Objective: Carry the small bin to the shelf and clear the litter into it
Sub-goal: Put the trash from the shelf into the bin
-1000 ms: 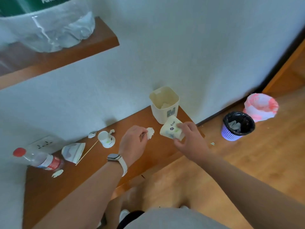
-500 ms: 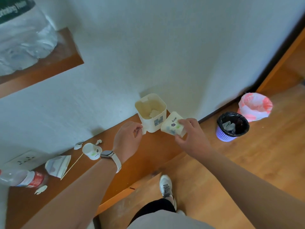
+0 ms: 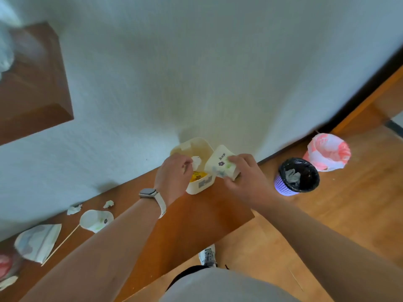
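Note:
The small cream bin [image 3: 199,187] stands at the right end of the brown shelf [image 3: 196,216], against the white wall. My left hand [image 3: 174,176] pinches a white paper scrap [image 3: 195,162] right over the bin's opening. My right hand [image 3: 242,177] grips a paper cup [image 3: 219,163] with a flower print, tilted at the bin's right rim. Something yellow lies inside the bin. More litter lies on the shelf to the left: another paper cup [image 3: 96,220] on its side, two white scraps [image 3: 74,209], a thin wooden stick [image 3: 60,245] and a crumpled wrapper [image 3: 38,240].
A plastic bottle with a red label [image 3: 6,264] lies at the shelf's far left. On the wooden floor to the right stand a purple basket with a black liner [image 3: 296,177] and a pink-and-white bag [image 3: 327,151]. An upper shelf [image 3: 32,83] juts out top left.
Both hands moved from the shelf front up to the bin. The paper scrap now hangs over the bin's opening and the cup has reached its right rim.

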Demonstrator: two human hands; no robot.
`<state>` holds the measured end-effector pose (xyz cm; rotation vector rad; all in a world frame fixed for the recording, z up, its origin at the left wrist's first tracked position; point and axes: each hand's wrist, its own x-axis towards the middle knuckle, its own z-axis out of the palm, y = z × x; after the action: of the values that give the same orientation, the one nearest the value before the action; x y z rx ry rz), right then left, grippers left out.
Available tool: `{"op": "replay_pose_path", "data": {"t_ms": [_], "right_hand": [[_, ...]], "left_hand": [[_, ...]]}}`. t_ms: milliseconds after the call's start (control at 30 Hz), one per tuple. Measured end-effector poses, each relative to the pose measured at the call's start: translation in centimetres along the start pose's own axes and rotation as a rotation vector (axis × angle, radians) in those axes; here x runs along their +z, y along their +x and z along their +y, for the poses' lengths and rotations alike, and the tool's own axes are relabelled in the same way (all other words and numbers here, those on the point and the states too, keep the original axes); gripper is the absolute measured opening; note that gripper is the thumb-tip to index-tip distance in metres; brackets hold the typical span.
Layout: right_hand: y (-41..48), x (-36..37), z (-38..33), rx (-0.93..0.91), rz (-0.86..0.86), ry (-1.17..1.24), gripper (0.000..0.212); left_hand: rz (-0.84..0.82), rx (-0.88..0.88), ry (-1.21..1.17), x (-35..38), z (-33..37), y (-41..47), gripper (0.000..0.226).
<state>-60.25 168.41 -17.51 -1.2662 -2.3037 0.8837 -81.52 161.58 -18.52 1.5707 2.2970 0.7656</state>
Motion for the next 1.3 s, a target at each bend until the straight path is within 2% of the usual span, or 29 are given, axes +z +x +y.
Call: {"op": "replay_pose_path", "data": {"t_ms": [300, 533, 733, 867, 1000, 1200, 1300], "right_hand": [[6.0, 1.7, -0.9, -0.027, -0.109, -0.095, 0.052], [9.1, 3.4, -1.5, -0.141, -0.245, -0.258, 0.054], [9.9, 4.4, -1.0, -0.296, -0.373, -0.416, 0.054], [11.0, 4.3, -1.0, -0.378, -0.446, -0.489, 0.051], [12.3, 3.7, -1.5, -0.486, -0.450, -0.450, 0.047], [13.3, 3.1, -2.4, -0.655, -0.511, -0.462, 0.050], [13.5, 3.1, -3.1, -0.789, -0.518, -0.489, 0.043]], "left_hand": [[0.032, 0.122, 0.109, 0.1, -2.5, 2.9, 0.016], [-0.030, 0.123, 0.180, 0.2, -4.3, 2.5, 0.019], [-0.019, 0.116, 0.154, 0.5, -4.2, 1.2, 0.016], [-0.051, 0.033, 0.138, -0.1, -3.7, 0.9, 0.026], [-0.022, -0.007, 0.138, -1.0, -3.0, 0.2, 0.028], [0.012, -0.089, 0.251, -2.4, -1.3, -1.1, 0.033], [0.029, -0.169, 0.302, -2.9, -0.9, -2.8, 0.036]]}}
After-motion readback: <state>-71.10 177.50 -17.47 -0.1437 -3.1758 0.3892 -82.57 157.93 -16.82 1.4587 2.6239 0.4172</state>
